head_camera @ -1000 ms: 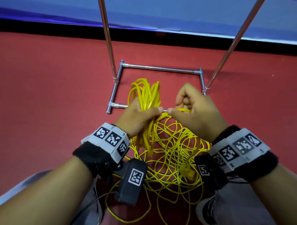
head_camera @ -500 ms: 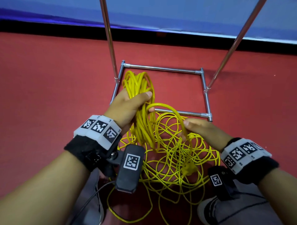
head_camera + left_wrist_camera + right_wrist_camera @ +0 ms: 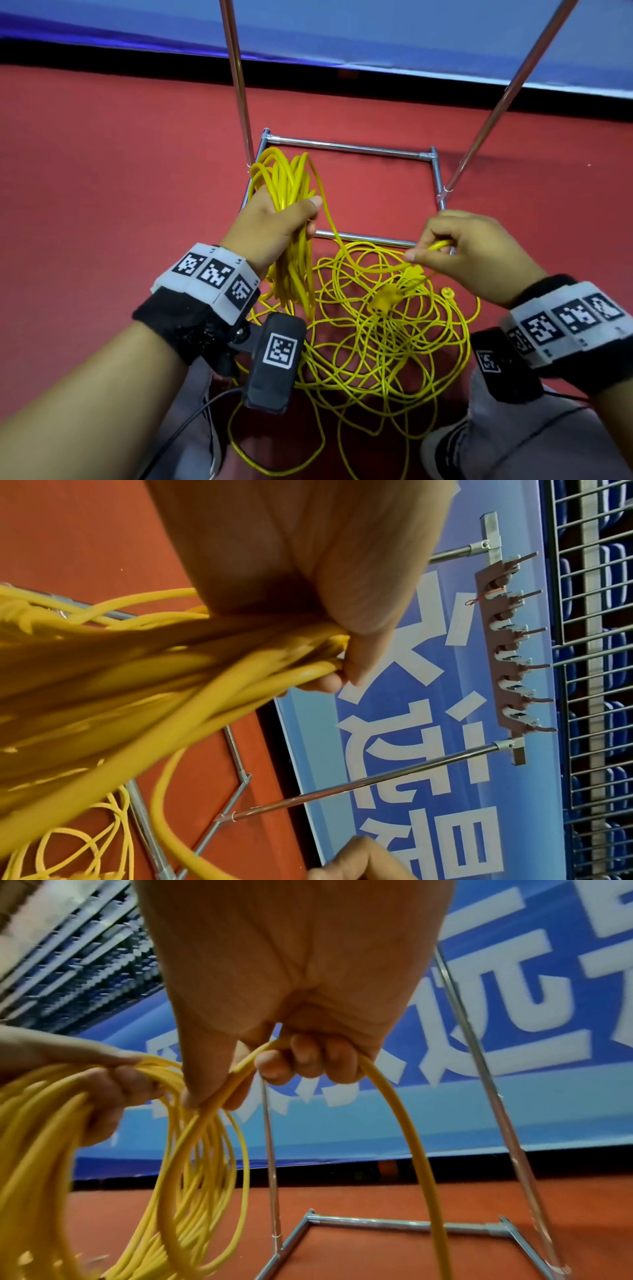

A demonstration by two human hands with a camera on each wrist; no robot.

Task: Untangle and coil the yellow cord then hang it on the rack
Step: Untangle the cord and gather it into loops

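left hand (image 3: 270, 222) grips coiled loops of thin yellow cord (image 3: 287, 192), fingers mostly hidden | right hand (image 3: 469, 250) pinches one strand, now farther out at 3 o'clock | loose tangle on red floor (image 3: 102, 171) | chrome tube rack (image 3: 349, 148) uprights cut off at 12 o'clock

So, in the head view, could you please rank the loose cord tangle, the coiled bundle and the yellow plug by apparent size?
1. Loose cord tangle on the floor, widest spread.
2. Coiled bundle, which the left hand grips; it is nearer the camera, yet looks smaller.
3. Yellow plug, lying in the tangle.
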